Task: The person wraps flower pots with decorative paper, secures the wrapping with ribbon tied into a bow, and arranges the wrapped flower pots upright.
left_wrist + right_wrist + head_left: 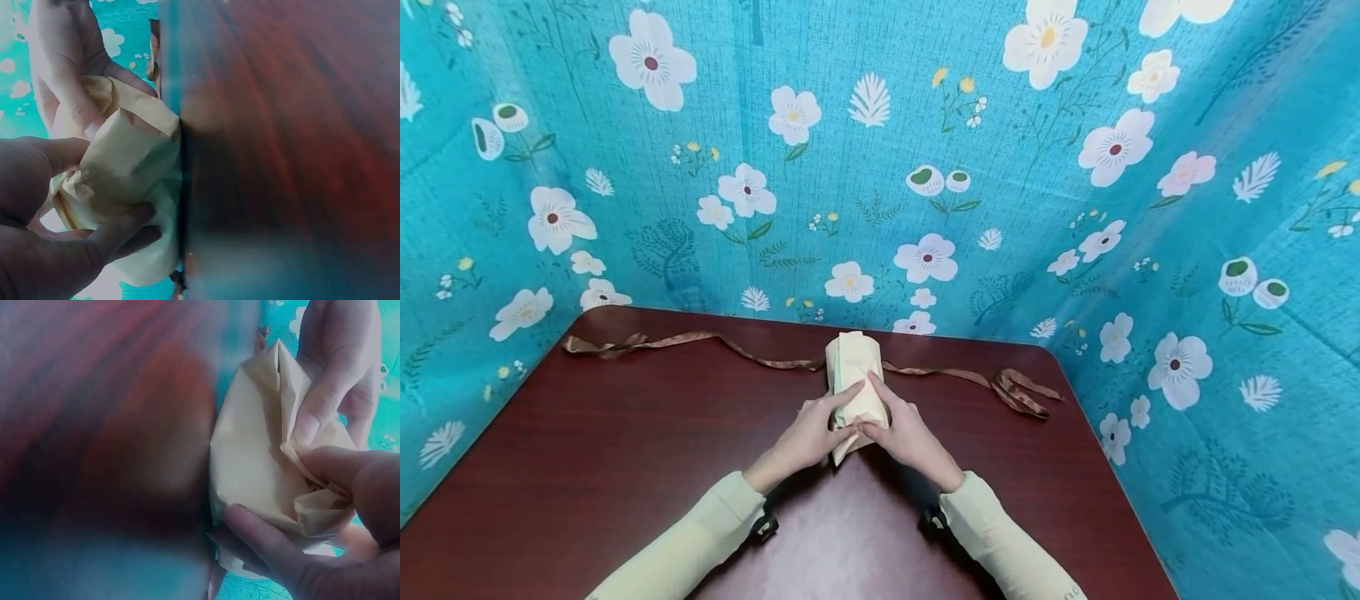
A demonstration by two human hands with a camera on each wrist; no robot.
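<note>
A cream paper-wrapped bundle (859, 367) lies on the table toward its far edge, with a pale green strip showing along its left side. My left hand (808, 432) holds the bundle's near left side, thumb on the folded paper end. From the other side my right hand (913, 429) grips it, fingers along the right flank. Both thumbs meet at the near end, where the paper (250, 450) is creased into flaps and a pointed corner. Crumpled folds of the wrapping (125, 156) show between the hands in the left wrist view.
A long brown patterned ribbon (685, 337) runs out from the bundle's left side, and its right length (1018, 393) ends in a loose loop. The dark red table (625, 467) is bordered by blue flowered cloth (865, 208) at the back and sides.
</note>
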